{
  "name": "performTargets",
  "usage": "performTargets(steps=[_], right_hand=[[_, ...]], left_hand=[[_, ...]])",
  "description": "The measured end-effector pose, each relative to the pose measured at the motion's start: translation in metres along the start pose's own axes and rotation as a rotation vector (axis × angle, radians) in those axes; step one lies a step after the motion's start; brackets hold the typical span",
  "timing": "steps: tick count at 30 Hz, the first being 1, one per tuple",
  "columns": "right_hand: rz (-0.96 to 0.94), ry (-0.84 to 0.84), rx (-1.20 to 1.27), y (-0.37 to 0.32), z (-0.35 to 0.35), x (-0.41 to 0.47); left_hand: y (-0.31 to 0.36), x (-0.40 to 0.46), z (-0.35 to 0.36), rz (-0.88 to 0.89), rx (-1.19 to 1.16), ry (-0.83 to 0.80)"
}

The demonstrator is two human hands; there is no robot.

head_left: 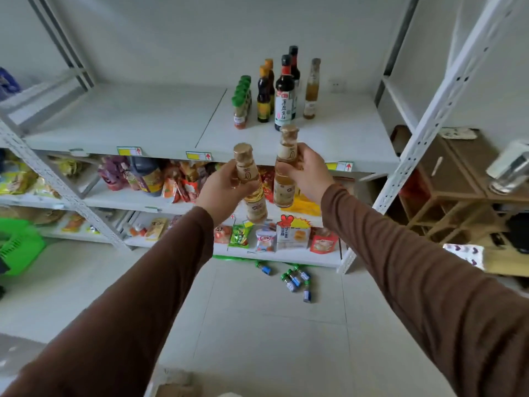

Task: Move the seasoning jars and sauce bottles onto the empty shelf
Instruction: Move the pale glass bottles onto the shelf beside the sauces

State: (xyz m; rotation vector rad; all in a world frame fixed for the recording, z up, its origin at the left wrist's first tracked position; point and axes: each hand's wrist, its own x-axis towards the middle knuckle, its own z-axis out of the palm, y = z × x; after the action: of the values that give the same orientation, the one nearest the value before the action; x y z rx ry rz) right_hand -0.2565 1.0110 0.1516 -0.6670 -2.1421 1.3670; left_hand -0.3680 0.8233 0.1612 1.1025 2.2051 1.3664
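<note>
My left hand (pixel 221 190) grips a pale amber sauce bottle (pixel 254 206) with a gold cap, held upright below the front edge of the white shelf (pixel 137 121). My right hand (pixel 307 174) holds a matching gold-capped bottle (pixel 286 156) slightly higher, its cap level with the shelf's edge. On the shelf's right half stand a row of green-capped seasoning jars (pixel 242 103), dark sauce bottles with orange caps (pixel 264 94), two tall dark bottles with red necks (pixel 284 96), and one more amber bottle (pixel 312 90). Several small green-capped jars with blue labels (pixel 293 279) lie on the floor.
Lower shelves hold snack packets (pixel 266 239) and a large dark jug (pixel 147 174). A white upright post (pixel 423 121) frames the shelf's right end. Beyond it stands a wooden rack (pixel 446 190). A green basket (pixel 20 242) sits at the left on the floor.
</note>
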Motion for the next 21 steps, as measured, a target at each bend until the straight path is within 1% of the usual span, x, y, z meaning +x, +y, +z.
performTargets(steps=[3, 8, 13, 16, 21], right_hand=[[0.005, 0.053, -0.022, 0.015, -0.016, 0.045], [0.043, 0.187, -0.023, 0.038, -0.029, 0.125], [0.077, 0.267, -0.038, 0.057, -0.045, 0.194], [0.095, 0.311, -0.032, 0.067, -0.060, 0.227], [0.127, 0.360, -0.019, 0.091, -0.087, 0.281]], left_hand=[[0.005, 0.054, 0.013, 0.025, 0.002, -0.032], [0.002, 0.143, 0.029, 0.092, -0.001, -0.081], [-0.003, 0.225, 0.045, 0.148, 0.000, -0.149], [-0.002, 0.262, 0.059, 0.148, -0.026, -0.202], [-0.001, 0.315, 0.089, 0.112, -0.049, -0.233]])
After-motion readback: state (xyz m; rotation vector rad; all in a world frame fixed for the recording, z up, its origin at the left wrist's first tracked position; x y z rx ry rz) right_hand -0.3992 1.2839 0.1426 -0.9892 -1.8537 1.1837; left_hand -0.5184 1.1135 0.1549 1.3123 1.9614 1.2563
